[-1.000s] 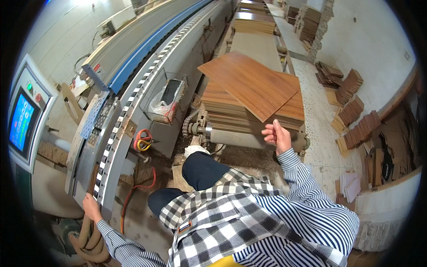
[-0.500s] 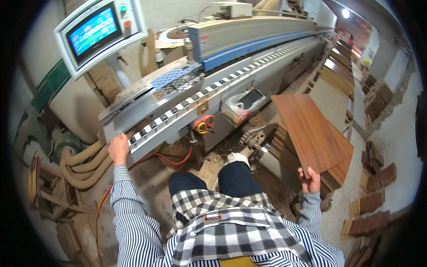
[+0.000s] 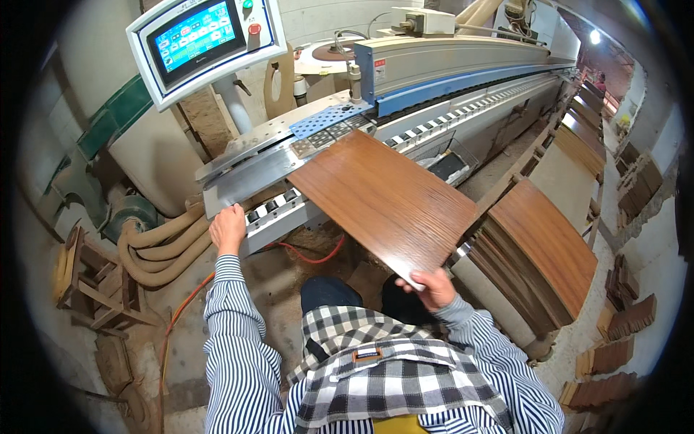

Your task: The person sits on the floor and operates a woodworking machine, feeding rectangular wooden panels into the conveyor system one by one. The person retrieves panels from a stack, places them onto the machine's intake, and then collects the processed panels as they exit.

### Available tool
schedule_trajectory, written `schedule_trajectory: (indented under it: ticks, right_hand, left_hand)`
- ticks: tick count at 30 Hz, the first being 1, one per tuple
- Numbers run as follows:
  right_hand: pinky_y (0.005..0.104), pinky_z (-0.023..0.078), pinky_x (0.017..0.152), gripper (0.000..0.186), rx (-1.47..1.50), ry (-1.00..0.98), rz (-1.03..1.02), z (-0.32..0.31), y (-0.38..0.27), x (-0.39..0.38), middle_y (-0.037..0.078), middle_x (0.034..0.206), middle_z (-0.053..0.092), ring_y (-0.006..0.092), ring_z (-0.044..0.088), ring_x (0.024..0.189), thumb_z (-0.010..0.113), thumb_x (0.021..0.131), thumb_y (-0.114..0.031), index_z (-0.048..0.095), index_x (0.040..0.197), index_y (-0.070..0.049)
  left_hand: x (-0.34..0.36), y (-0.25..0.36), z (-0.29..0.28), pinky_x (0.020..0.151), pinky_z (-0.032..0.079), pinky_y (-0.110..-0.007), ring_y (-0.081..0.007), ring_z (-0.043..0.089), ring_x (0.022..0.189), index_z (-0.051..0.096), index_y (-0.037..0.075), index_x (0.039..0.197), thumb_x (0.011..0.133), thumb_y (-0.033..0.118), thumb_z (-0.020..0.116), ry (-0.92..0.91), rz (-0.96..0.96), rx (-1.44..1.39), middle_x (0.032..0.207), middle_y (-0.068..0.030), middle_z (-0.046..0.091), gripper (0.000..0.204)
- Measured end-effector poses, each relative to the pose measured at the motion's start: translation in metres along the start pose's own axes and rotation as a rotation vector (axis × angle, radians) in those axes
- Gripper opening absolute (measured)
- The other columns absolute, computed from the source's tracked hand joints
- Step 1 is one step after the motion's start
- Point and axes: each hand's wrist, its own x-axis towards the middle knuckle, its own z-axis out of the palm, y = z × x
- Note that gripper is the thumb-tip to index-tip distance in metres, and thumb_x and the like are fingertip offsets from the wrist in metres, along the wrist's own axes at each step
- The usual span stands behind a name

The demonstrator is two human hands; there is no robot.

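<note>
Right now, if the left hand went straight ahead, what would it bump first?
Probably the shiny metal table just beyond the left hand; whether they already touch is unclear.

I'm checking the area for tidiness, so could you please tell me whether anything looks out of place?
Mainly the orange hose: it trails loosely across the floor on the left, where it might trip someone. The brown board is aslant to the machine, but the right grip holds it, so that seems ordinary.
</note>
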Motion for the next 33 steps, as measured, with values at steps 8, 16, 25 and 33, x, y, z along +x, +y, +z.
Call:
schedule_trajectory:
  ticks: [8,16,25,33]
  right_hand:
    - [0.0270,0.047,0.077,0.042,-0.025,-0.535,0.273,0.078,0.036,0.080,0.010,0.114,0.056,0.0140,0.057,0.089,0.056,0.086,-0.023,0.046,0.120,0.001]
    - [0.0237,0.049,0.071,0.029,-0.192,-0.486,0.152,0.099,0.065,0.107,0.011,0.088,0.064,0.0134,0.060,0.077,0.054,0.088,-0.020,0.058,0.103,0.005]
    - [0.0247,0.049,0.066,0.025,-0.265,-0.151,-0.046,0.042,0.043,0.111,0.012,0.082,0.065,0.0136,0.060,0.069,0.049,0.090,-0.017,0.059,0.092,0.006]
    - [0.0216,0.045,0.059,0.030,-0.170,0.150,-0.142,0.000,0.004,0.117,0.007,0.072,0.063,0.0097,0.056,0.061,0.054,0.089,-0.028,0.061,0.084,0.001]
  left_hand:
    - [-0.001,0.001,0.000,0.074,0.046,-0.046,-0.0376,0.060,0.080,0.068,0.008,0.084,0.086,0.037,0.038,-0.003,-0.007,-0.014,0.084,-0.0206,0.063,0.041]
    - [0.000,0.005,0.002,0.074,0.046,-0.045,-0.0375,0.060,0.079,0.067,0.006,0.080,0.086,0.036,0.039,-0.008,-0.015,-0.021,0.081,-0.0213,0.062,0.042]
    - [0.000,0.006,-0.001,0.075,0.045,-0.045,-0.0375,0.060,0.081,0.067,0.006,0.084,0.086,0.036,0.039,-0.008,-0.010,-0.012,0.085,-0.0199,0.063,0.042]
    - [-0.001,0.008,0.001,0.076,0.045,-0.045,-0.0375,0.059,0.083,0.067,0.006,0.084,0.086,0.036,0.038,-0.017,-0.012,-0.009,0.086,-0.0212,0.063,0.041]
